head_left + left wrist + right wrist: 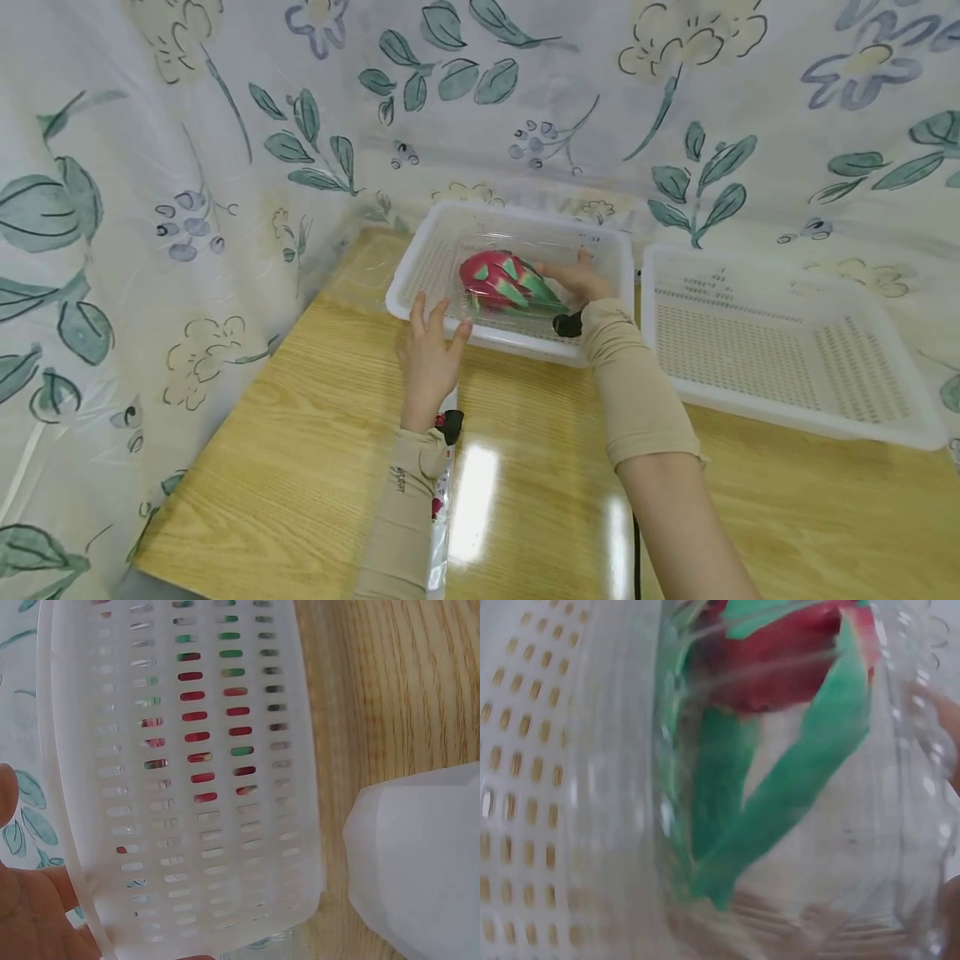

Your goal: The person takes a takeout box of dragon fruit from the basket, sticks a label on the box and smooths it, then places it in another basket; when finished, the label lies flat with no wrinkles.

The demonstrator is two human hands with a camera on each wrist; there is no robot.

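A red dragon fruit with green scales (495, 279) lies in a clear plastic box (795, 832) inside the left white basket (487, 337). My right hand (581, 279) reaches into that basket and grips the right side of the box, with part of the hand showing past its edge in the right wrist view. My left hand (431, 354) is at the basket's front rim, fingers spread and fairly straight. From the left wrist, red and green show through the slots of the basket wall (169, 885), and the left hand's fingers are right at the rim.
A second white basket (787, 408) stands to the right. Behind the left basket's corner is a clear plastic container (363, 262). A narrow printed strip (440, 508) lies on the wooden table (300, 433) beside my left forearm. A floral curtain (525, 108) hangs behind.
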